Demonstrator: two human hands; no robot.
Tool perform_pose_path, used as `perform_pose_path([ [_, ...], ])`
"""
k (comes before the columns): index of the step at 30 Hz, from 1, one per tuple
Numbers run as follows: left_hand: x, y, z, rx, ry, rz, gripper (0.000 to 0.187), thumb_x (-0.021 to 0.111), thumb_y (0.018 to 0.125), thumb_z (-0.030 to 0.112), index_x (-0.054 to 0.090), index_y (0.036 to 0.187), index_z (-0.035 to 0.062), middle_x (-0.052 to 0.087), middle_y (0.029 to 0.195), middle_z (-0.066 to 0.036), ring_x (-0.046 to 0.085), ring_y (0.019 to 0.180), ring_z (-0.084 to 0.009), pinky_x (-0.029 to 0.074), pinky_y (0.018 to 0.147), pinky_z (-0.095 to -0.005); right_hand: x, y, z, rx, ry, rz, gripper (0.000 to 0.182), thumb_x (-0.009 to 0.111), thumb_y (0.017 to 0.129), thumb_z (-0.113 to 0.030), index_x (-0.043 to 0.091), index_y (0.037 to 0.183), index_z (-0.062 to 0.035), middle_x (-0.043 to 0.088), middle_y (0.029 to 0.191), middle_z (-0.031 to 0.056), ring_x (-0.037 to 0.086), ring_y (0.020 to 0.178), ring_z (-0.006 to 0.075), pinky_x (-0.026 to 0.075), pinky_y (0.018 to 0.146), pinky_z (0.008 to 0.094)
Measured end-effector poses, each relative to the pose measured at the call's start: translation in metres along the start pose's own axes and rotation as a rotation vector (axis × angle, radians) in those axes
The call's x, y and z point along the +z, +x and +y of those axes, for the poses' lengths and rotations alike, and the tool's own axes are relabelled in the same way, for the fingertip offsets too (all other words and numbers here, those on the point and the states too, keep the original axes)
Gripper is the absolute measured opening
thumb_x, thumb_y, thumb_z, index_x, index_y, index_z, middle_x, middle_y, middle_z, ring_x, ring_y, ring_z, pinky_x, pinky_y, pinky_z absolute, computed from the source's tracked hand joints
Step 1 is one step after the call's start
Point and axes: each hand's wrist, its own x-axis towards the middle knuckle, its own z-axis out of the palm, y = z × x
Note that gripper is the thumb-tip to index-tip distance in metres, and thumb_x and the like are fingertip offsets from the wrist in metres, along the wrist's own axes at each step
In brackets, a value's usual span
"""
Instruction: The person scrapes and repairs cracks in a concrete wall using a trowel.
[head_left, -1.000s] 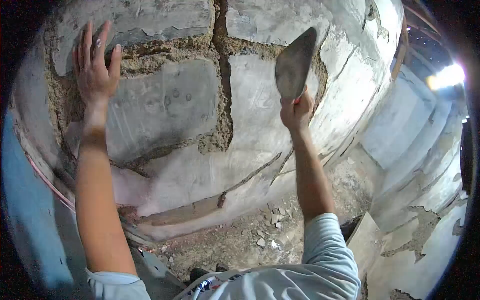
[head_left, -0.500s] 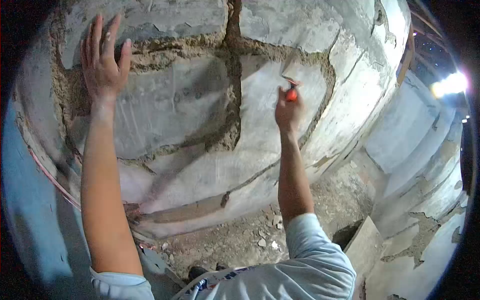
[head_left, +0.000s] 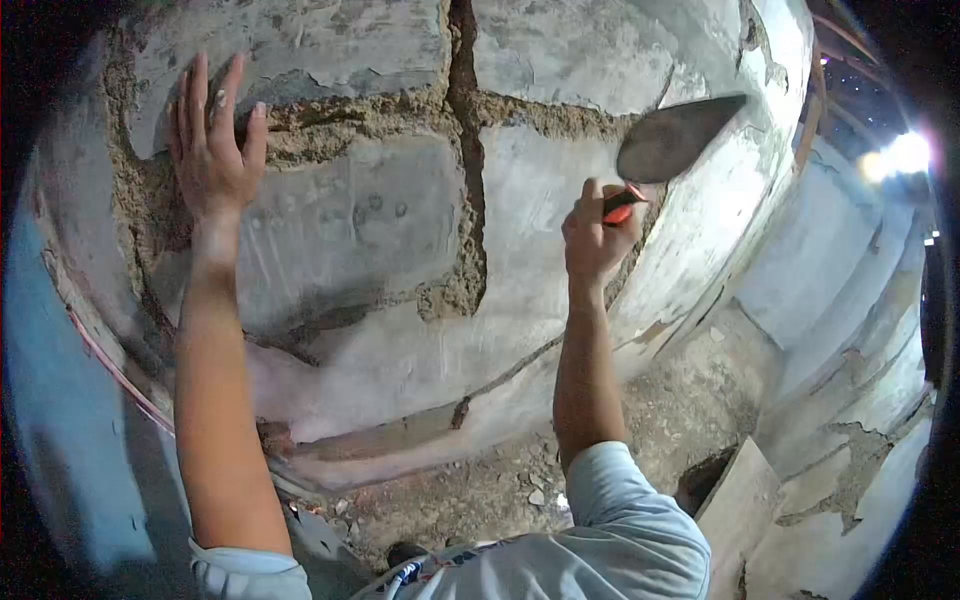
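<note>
My right hand (head_left: 598, 235) is wrapped round the red and black handle of a trowel (head_left: 672, 142). The trowel's broad, pointed metal blade tilts up to the right, over the right end of a rough horizontal groove in the wall. My left hand (head_left: 215, 150) lies against the grey plastered wall (head_left: 340, 220) at the upper left, fingers apart and pointing up. Its palm overlaps a channel where the plaster is gone. Brown, crumbly channels (head_left: 466, 200) run across and down the wall between the smooth grey patches.
Rubble and plaster chips lie on the dirt floor (head_left: 470, 500) below. A flat board or slab (head_left: 738, 490) leans at the lower right, by another wall (head_left: 850, 400) with peeling plaster. A bright lamp (head_left: 908, 153) shines at the upper right. A blue surface (head_left: 70, 400) stands at the left.
My right hand has moved right and slightly down, and the trowel has turned so its blade shows broadside. My left hand stays on the wall; the view has shifted slightly.
</note>
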Motion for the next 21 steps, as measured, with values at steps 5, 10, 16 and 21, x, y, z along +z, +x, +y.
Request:
perform_pose_path([
  [5,0.001,0.003,0.000,0.022,-0.064,0.026,0.051,0.051,0.106,0.041,0.046,0.156,0.0298,0.031,0.166,-0.007,0.030,0.153,-0.0327,0.024,0.126,-0.0547,-0.011,-0.010,0.064,0.090,-0.152,-0.159,0.028,0.065,0.096,-0.007,0.060,0.123,-0.0044,0.065,0.093,0.0040,0.059,0.081,0.0164,0.049,0.073,0.0308],
  [10,0.001,0.002,-0.002,0.008,0.009,0.022,0.052,0.052,0.105,0.042,0.047,0.155,0.0282,0.033,0.166,-0.007,0.031,0.152,-0.0330,0.024,0.125,-0.0558,-0.004,-0.008,0.003,0.109,-0.077,-0.021,0.027,0.062,0.094,-0.002,0.057,0.120,-0.0068,0.056,0.085,0.0010,0.052,0.074,0.0129,0.047,0.066,0.0293],
  [16,-0.005,0.004,0.003,0.056,0.028,0.033,0.052,0.057,0.104,0.034,0.050,0.153,0.0197,0.037,0.163,-0.015,0.034,0.150,-0.0373,0.029,0.121,-0.0522,-0.012,-0.008,0.042,-0.285,-0.691,-0.293,0.034,0.059,0.089,-0.005,0.062,0.123,-0.0077,0.064,0.101,0.0074,0.062,0.086,0.0218,0.052,0.078,0.0369],
  [21,-0.007,0.005,0.005,0.046,0.060,0.019,0.053,0.057,0.103,0.033,0.049,0.155,0.0204,0.035,0.165,-0.015,0.034,0.151,-0.0365,0.028,0.122,-0.0524,-0.006,-0.009,-0.004,-0.241,-0.481,0.003,0.024,0.062,0.087,0.002,0.057,0.110,-0.0030,0.055,0.086,0.0027,0.056,0.076,0.0117,0.047,0.066,0.0284],
])
